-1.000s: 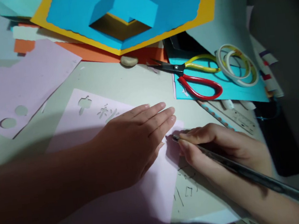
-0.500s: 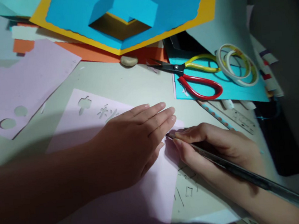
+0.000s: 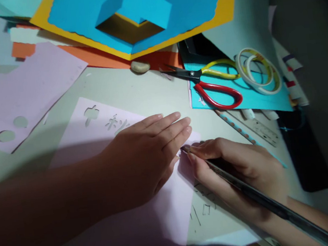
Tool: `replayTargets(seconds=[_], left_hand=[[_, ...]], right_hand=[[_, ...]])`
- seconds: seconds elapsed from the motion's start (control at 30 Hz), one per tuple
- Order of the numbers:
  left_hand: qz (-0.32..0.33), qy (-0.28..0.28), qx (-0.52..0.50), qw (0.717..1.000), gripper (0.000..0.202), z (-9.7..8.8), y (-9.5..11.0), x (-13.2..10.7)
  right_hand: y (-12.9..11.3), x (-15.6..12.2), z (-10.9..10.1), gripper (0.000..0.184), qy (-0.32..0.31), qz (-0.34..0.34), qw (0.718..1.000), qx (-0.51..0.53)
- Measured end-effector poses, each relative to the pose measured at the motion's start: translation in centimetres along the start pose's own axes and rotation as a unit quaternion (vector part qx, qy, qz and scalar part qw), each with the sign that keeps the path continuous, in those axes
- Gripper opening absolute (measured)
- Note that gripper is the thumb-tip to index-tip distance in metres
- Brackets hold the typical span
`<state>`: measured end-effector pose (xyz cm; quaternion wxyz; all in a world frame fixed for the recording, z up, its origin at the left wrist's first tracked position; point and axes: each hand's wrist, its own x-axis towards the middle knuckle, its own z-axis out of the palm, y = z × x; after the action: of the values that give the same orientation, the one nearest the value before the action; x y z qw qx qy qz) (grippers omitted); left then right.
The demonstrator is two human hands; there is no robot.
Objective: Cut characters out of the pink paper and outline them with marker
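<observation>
A sheet of pale pink paper (image 3: 165,217) lies on the table, with cut-out characters (image 3: 91,114) near its far left corner. Flat across the sheet rests my left hand (image 3: 146,152), open, fingers stretched out together and pressing the paper. My right hand (image 3: 236,162) is closed around a slim, dark pen-shaped tool (image 3: 258,197), its shaft slanting down to the right. The tool's tip touches or hovers just over the paper beside my left fingertips; whether it is a blade or a nib I cannot tell. My left hand covers part of the sheet.
Scissors (image 3: 195,76) with red and yellow handles and tape rolls (image 3: 258,70) lie on turquoise paper at right. Beyond stands a blue-and-yellow pop-up card (image 3: 145,34). A stone (image 3: 140,67), a ruler (image 3: 261,127), a cut pink sheet (image 3: 42,73) and a black object (image 3: 306,154) lie around.
My right hand and the tool have shifted slightly, the shaft tilting a little lower. My left hand stays flat in place. The whole view has slid marginally left.
</observation>
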<state>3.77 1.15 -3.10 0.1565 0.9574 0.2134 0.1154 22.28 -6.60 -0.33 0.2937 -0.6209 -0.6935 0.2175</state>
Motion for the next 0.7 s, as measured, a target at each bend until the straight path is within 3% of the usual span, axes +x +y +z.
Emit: replayTargets(seconds=[0.27,0.7], left_hand=[[0.012,-0.028,-0.009,1.000,0.051,-0.32,-0.15,0.13],[-0.005,-0.003,-0.013,1.000,0.052,-0.11,-0.06,0.06]], right_hand=[[0.09,0.20,-0.05,0.010,-0.007,0.006,1.000,0.003],[0.37,0.30,-0.19,0.015,-0.026,-0.050,0.998,0.002]])
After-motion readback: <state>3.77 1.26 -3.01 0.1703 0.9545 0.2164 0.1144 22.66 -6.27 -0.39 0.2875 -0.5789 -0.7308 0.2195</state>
